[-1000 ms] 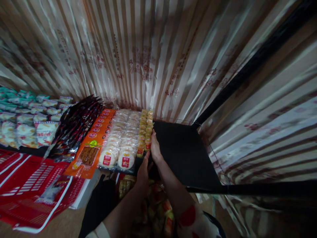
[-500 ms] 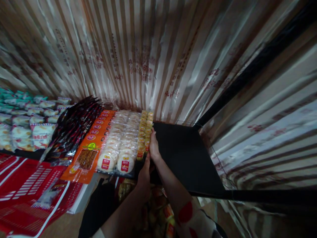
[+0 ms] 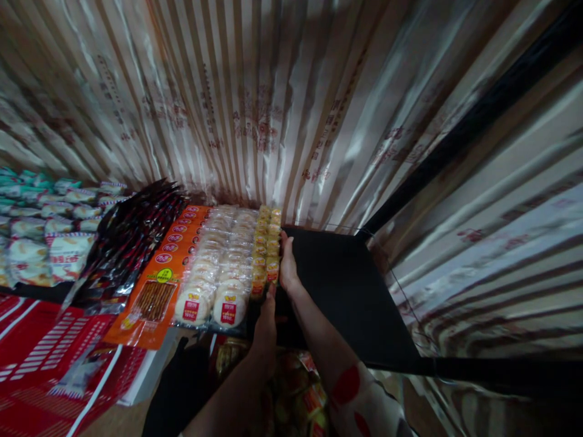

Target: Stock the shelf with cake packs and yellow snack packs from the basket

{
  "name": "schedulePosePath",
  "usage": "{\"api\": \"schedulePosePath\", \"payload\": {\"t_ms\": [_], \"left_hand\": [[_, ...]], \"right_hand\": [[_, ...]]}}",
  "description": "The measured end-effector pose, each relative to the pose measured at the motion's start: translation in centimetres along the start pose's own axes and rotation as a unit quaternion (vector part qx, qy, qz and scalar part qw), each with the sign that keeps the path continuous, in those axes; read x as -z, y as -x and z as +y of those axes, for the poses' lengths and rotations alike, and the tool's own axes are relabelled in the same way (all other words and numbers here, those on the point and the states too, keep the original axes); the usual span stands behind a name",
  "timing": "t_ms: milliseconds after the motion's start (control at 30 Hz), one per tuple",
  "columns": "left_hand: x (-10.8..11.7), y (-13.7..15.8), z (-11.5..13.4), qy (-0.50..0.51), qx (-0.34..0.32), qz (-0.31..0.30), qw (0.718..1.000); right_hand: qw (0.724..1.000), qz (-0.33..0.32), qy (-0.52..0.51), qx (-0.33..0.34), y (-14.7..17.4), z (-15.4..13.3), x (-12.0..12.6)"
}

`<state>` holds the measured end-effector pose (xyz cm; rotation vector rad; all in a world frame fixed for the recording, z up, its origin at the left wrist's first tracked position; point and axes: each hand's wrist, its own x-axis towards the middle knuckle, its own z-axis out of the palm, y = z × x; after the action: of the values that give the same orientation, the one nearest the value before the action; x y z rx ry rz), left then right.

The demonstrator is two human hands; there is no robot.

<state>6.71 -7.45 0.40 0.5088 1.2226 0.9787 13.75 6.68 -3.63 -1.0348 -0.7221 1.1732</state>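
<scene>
Small gold-wrapped snack packets [image 3: 265,252] stand in two narrow rows on a black shelf [image 3: 337,285]. My right hand [image 3: 288,262] lies along the right side of these rows, its fingers stretched out against the packets. Lower down, my left hand [image 3: 268,312] points up at the front of the rows, fingertips at the foot of the nearest packets. Its fingers look straight, though they are dim and seen edge-on. Left of the gold rows are clear-wrapped white rice crackers [image 3: 229,306]. Below my forearms lie more gold packets [image 3: 303,388], partly hidden and dark.
Farther left come orange snack packs [image 3: 155,297], dark glossy packs [image 3: 132,243] and white packets [image 3: 68,258]. A red basket [image 3: 36,364] stands below the shelf at left. Striped sheeting [image 3: 255,109] hangs behind, and a black post [image 3: 437,145] slants up at right.
My right hand has shifted slightly toward me along the gold rows and my left hand remains at their front. The view has moved a little, with the shelf goods lower in it.
</scene>
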Motion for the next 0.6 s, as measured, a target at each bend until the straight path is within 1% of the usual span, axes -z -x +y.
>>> {"api": "schedulePosePath", "payload": {"t_ms": [100, 133, 233, 300, 400, 433, 467, 567, 600], "left_hand": [[0.1, 0.0, 0.0, -0.01, 0.003, -0.007, 1.0], [0.1, 0.0, 0.1, -0.012, 0.009, -0.009, 1.0], [0.1, 0.1, 0.4, -0.01, 0.013, -0.015, 1.0], [0.1, 0.2, 0.5, -0.009, -0.001, -0.022, 1.0], [0.2, 0.1, 0.4, -0.009, -0.019, -0.033, 0.999], [0.3, 0.1, 0.3, -0.01, -0.021, -0.036, 0.999], [0.4, 0.0, 0.2, -0.012, -0.021, -0.037, 0.999], [0.4, -0.5, -0.2, -0.011, -0.012, -0.031, 0.999], [0.5, -0.6, -0.3, -0.009, -0.011, -0.029, 0.999]], "right_hand": [[0.999, 0.047, -0.01, -0.015, -0.9, -0.8, 0.0], [0.999, 0.048, -0.009, -0.019, -1.2, -1.0, -0.1], [0.999, -0.009, -0.013, -0.035, -2.0, -1.2, -0.1], [0.999, -0.024, -0.016, -0.034, -2.4, -1.1, 0.0], [0.999, 0.033, 0.002, -0.007, -2.8, -1.0, 0.0], [0.999, 0.043, 0.012, 0.0, -2.9, -1.1, 0.0], [0.999, 0.035, 0.021, 0.002, -3.0, -1.1, -0.1], [0.998, -0.039, 0.046, -0.002, -3.1, -1.1, -0.3], [0.997, -0.054, 0.055, 0.002, -3.2, -1.0, -0.3]]}}
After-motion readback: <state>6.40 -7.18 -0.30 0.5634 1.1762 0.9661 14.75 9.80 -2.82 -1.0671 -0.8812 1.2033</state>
